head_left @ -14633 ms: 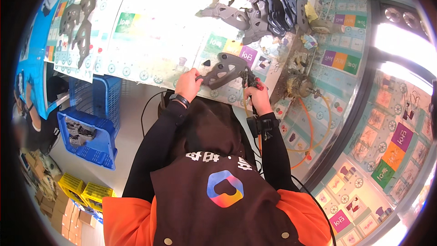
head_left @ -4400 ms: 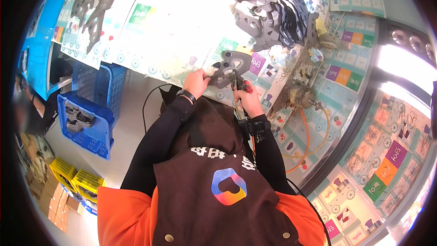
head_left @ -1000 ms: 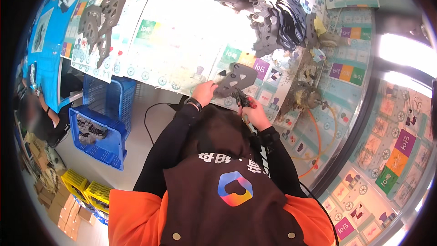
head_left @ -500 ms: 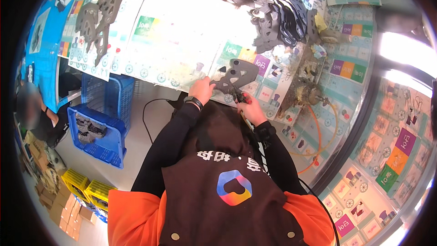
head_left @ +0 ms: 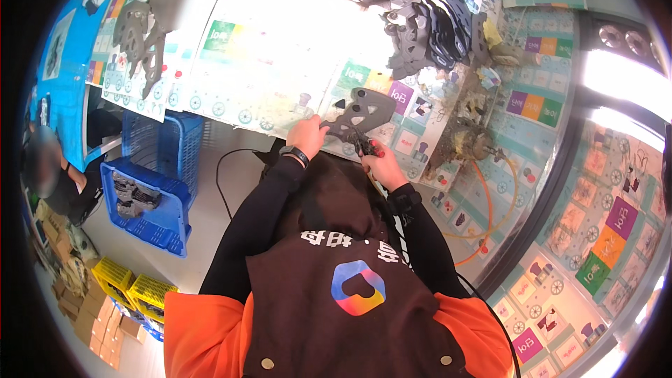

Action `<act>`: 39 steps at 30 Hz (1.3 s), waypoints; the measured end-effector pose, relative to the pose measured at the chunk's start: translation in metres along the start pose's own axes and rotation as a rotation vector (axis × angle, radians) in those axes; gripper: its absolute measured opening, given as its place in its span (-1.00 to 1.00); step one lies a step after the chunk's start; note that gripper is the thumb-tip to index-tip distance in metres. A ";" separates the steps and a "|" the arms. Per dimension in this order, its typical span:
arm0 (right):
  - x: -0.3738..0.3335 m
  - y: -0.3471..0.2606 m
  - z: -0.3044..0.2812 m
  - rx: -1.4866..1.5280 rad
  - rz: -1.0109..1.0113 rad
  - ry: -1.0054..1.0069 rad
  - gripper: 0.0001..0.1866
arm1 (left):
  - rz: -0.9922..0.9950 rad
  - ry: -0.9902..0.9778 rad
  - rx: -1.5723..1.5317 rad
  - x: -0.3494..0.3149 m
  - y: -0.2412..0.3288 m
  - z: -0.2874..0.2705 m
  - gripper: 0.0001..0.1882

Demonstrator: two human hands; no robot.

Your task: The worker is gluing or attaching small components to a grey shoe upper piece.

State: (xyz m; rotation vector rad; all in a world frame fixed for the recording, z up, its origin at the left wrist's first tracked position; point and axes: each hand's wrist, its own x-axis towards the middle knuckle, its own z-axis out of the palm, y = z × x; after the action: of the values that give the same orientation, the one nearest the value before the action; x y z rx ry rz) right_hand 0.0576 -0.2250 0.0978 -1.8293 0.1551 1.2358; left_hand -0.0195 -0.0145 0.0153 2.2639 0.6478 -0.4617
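One covered table (head_left: 280,63) extended beyond the fingers; two blue crates (head_left: 183,217) were positioned well left. One grey cutout part (head_left: 380,112) lay just ahead: left hand (head_left: 306,134) pinched its left end; right hand (head_left: 383,166) gripped one red-and-black tool (head_left: 364,145)

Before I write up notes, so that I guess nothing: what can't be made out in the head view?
Head view:
Dark tool: right hand covers much of its handle.
Grey part: left hand hides its left end.
Dark pile: cut off by the top edge.
Grey pieces at far left: a blur covers some.
Yellow crates: contents too small to identify.
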 end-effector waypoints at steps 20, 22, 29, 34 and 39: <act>0.000 -0.002 -0.025 0.188 0.017 0.087 -0.79 | 0.013 0.015 -0.003 0.000 0.005 -0.003 -0.70; 0.000 -0.002 -0.028 0.221 0.012 0.098 -0.79 | -0.011 0.003 -0.006 0.000 0.006 -0.003 -0.70; 0.014 0.015 -0.041 0.241 -0.048 0.125 -0.79 | 0.011 0.008 -0.001 0.003 0.006 -0.001 -0.70; 0.012 0.007 -0.043 0.254 -0.069 0.188 -0.78 | 0.003 0.019 0.001 0.004 0.002 0.002 -0.70; 0.010 -0.002 -0.050 0.272 -0.037 0.190 -0.79 | 0.004 0.034 -0.014 0.003 0.001 0.002 -0.70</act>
State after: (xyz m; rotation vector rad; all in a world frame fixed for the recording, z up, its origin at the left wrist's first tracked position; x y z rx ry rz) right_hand 0.0979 -0.2565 0.0960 -1.7000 0.3750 0.9626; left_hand -0.0167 -0.0158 0.0134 2.2639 0.6620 -0.4164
